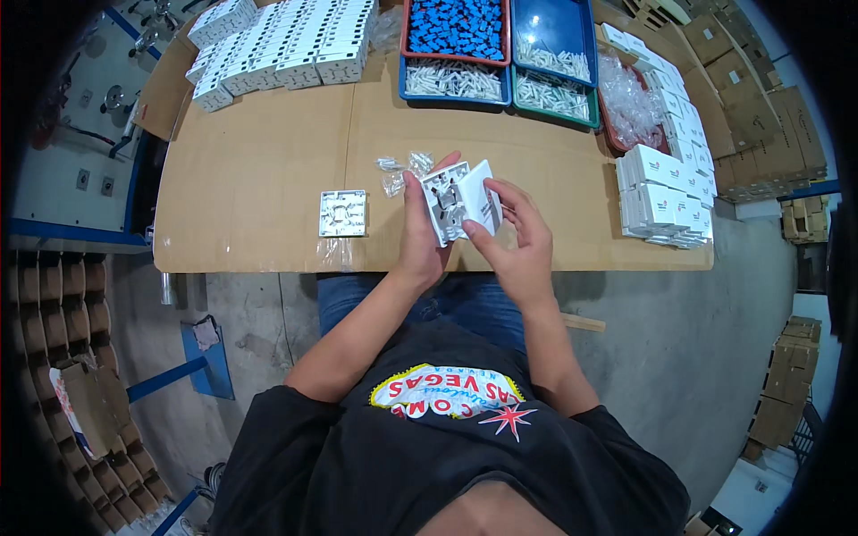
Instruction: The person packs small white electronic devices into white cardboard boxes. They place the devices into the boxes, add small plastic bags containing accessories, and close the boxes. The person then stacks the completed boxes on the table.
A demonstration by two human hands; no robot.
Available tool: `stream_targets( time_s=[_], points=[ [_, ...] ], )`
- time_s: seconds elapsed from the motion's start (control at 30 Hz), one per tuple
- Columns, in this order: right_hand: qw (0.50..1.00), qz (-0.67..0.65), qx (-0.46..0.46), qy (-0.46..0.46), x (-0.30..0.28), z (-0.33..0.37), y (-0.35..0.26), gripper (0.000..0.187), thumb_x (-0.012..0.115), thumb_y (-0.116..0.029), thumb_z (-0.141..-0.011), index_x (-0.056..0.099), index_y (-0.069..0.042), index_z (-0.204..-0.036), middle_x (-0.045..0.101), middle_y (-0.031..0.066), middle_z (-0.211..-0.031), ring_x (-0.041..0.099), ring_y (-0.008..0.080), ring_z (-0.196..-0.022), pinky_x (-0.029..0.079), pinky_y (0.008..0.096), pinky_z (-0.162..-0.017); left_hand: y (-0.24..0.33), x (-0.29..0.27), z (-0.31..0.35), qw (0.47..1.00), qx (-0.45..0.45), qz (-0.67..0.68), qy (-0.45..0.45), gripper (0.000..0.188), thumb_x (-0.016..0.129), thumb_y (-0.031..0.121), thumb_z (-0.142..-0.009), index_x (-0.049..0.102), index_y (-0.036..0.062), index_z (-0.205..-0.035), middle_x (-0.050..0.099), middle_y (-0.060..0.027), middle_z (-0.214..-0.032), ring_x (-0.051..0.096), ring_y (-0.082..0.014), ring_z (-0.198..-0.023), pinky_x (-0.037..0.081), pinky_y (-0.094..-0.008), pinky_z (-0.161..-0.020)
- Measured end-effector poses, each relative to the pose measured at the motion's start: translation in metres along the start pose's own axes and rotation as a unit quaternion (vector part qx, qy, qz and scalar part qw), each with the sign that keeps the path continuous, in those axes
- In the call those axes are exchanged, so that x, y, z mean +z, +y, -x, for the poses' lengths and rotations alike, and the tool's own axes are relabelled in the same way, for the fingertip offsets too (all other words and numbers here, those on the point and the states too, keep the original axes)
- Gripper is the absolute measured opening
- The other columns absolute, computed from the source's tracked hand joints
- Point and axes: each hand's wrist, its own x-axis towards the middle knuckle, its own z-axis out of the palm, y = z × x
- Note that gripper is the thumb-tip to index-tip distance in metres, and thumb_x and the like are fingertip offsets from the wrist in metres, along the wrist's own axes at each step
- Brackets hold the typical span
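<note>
Above the table's near edge, my left hand (419, 234) is closed on a white square wall-switch base (443, 198), whose moulded inner side shows. My right hand (525, 239) grips a smooth white cover plate (483, 198) between thumb and fingers. The plate stands at an angle against the base and overlaps its right side; whether they are joined I cannot tell. To the left, another white square switch base (343, 213) lies flat on the cardboard. Several small clear bags of parts (393, 176) lie just beyond my left hand.
Cardboard (259, 179) covers the table. White switch housings (295, 45) stand in rows at the far left. Trays at the back hold blue pieces (456, 27) and bagged white parts (454, 80). On the right are stacked white plates (661, 192) and a red bin of clear bags (630, 103).
</note>
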Motion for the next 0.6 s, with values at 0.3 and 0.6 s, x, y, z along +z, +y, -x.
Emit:
stream_targets(
  time_s=[0.3, 0.6],
  points=[
    [0.991, 0.093, -0.100, -0.009, 0.014, 0.000, -0.007, 0.059, 0.088, -0.016, -0.075, 0.067, -0.003, -0.129, 0.060, 0.0230, -0.138, 0.063, 0.0366, -0.124, 0.051, 0.0419, -0.101, 0.008, 0.006, 0.008, 0.997, 0.020, -0.070, 0.003, 0.070, 0.027, 0.061, -0.106, 0.040, 0.0127, -0.156, 0.060, -0.0095, -0.134, 0.058, -0.0207, -0.122, 0.049, -0.0370, -0.104],
    [0.992, 0.087, -0.090, -0.010, 0.023, 0.002, -0.004, 0.060, 0.088, -0.016, -0.076, 0.067, -0.003, -0.131, 0.060, 0.0211, -0.139, 0.062, 0.0337, -0.126, 0.049, 0.0408, -0.104, 0.007, 0.002, 0.008, 0.998, 0.034, -0.056, -0.015, 0.067, 0.028, 0.055, -0.107, 0.039, 0.0113, -0.156, 0.058, -0.0104, -0.136, 0.057, -0.0210, -0.124, 0.046, -0.0357, -0.106]
  ],
)
